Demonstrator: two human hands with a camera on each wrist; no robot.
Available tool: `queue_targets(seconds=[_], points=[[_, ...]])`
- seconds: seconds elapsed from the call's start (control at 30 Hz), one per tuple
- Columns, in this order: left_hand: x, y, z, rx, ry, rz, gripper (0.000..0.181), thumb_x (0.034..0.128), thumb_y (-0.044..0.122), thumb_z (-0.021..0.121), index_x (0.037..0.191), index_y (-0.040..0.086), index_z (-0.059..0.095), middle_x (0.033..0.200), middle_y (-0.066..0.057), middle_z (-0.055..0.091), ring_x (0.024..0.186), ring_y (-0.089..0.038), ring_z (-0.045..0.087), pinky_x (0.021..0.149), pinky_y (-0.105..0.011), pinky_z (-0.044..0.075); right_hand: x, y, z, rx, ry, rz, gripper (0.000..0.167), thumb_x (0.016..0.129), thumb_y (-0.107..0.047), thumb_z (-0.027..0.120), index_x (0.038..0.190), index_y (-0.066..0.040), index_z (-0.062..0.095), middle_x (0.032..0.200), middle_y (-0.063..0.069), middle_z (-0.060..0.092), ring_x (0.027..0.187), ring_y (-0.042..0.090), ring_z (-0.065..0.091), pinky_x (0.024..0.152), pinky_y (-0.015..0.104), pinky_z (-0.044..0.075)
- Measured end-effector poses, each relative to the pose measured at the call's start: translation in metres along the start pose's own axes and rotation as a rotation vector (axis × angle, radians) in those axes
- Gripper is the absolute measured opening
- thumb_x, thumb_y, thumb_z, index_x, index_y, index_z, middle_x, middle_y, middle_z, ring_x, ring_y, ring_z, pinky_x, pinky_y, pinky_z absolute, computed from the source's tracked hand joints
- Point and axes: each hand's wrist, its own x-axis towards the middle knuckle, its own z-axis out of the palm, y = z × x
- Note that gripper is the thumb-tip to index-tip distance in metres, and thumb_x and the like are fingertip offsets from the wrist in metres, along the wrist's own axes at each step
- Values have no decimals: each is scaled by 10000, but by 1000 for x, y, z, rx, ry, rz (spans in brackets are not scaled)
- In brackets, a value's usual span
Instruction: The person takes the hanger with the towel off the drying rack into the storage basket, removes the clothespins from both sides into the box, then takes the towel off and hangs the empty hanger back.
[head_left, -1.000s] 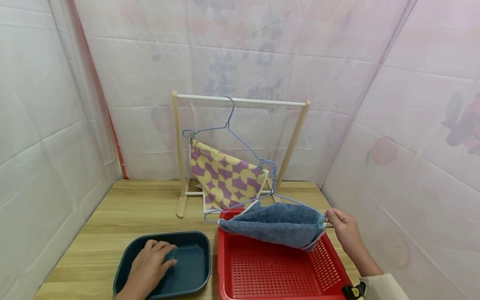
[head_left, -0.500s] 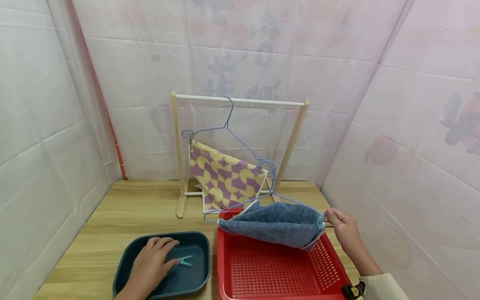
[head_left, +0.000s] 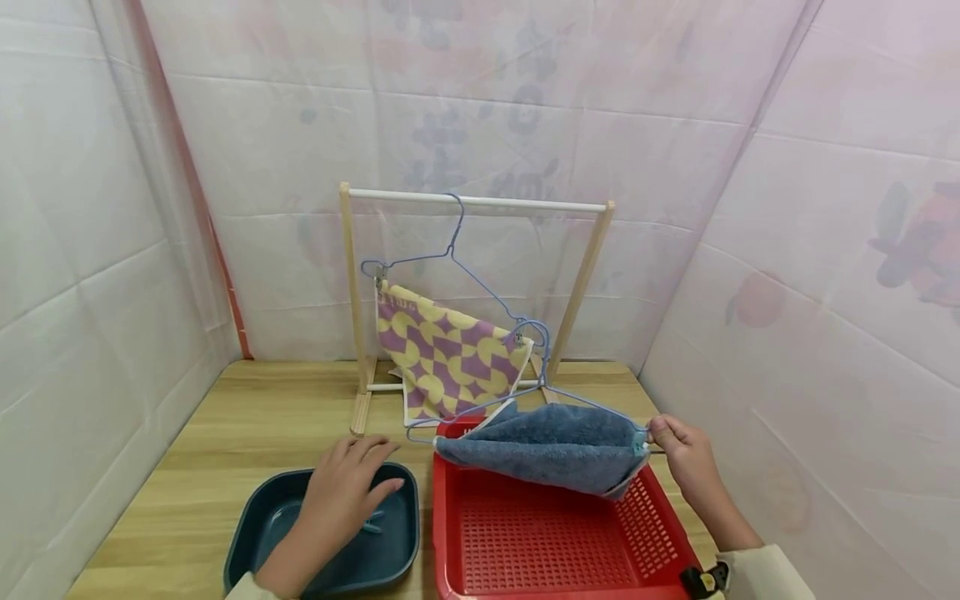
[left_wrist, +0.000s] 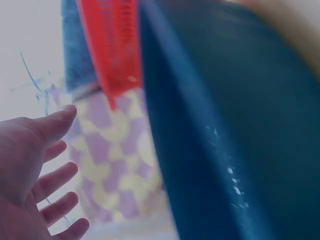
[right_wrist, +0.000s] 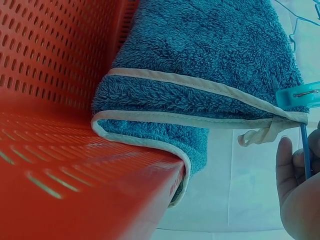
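My right hand [head_left: 690, 462] pinches the right end of a blue wire hanger [head_left: 592, 403]. From that hanger a blue towel [head_left: 547, 446] hangs over the red basket, and a teal clip [right_wrist: 300, 96] grips its corner beside my fingers. Over the dark teal tray [head_left: 258, 508] is my left hand [head_left: 337, 496], fingers spread and holding nothing; the left wrist view shows the same hand [left_wrist: 35, 175] with its fingers apart. A teal clothespin [head_left: 372, 523] lies in the tray, partly behind the thumb.
The red basket [head_left: 547, 542] stands right of the tray. Behind, a wooden rack [head_left: 352, 292] with a white bar [head_left: 525, 202] carries another blue hanger [head_left: 457, 229] with a purple-and-yellow towel [head_left: 450, 358] clipped on. Fabric walls [head_left: 262, 125] surround the table [head_left: 187, 467].
My left hand has let go of the clothespin, which now lies in the tray, and has moved up and right. My right hand keeps its hold on the hanger.
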Motion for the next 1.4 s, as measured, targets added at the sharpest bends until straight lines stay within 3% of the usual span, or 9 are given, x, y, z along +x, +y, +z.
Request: queue_targets(seconds=[0.2,0.43,0.53,0.67,0.97,1.23,1.4], points=[[27,33,-2,-19,88,169,573,824,470,806,1337,270,647,1313,8,651,1198,-245,542,987,-499,487,-1,-3,-3,-2,-3,0,326,1067,-127,486,795,12,602,774,8,617,767,21,542,707,181,437],[43,58,3,-17,83,262,530,858,492,765,1325,267,655,1334,4,629,1203,-225,509,1015,-466,475,-3,-2,-2,-4,-6,-3,315,1061,-113,492,791,-3,612,768,10,625,756,47,552,701,204,440],[47,63,6,-17,92,298,498,877,487,745,1311,256,668,1322,-1,631,1196,-232,517,1017,-462,471,-5,2,0,7,9,-5,316,1057,-101,500,769,-26,607,750,-68,611,745,52,556,692,196,442],[53,70,7,0,98,331,482,889,487,733,1301,243,680,1304,-3,635,1204,-245,529,1026,-457,471,-8,3,1,23,18,-12,316,1053,-84,501,754,-50,598,740,-131,585,734,40,549,688,199,447],[65,91,6,17,110,387,440,927,505,681,1283,247,690,1343,8,626,1205,-227,523,1004,-442,480,-7,-1,-1,14,4,-2,321,1063,-132,491,774,-37,591,751,-129,588,748,32,545,700,190,434],[71,108,10,30,149,438,398,949,516,646,1249,261,706,1296,28,644,1183,-202,536,974,-410,481,-4,-5,-1,6,14,4,318,1059,-128,502,778,-22,606,768,8,622,764,45,571,710,192,462],[76,120,13,21,139,451,411,972,527,602,1277,267,693,1313,28,644,1193,-199,554,974,-410,493,-1,-6,0,22,8,-7,309,1051,-101,513,766,-14,595,765,-1,621,764,26,573,707,176,469]])
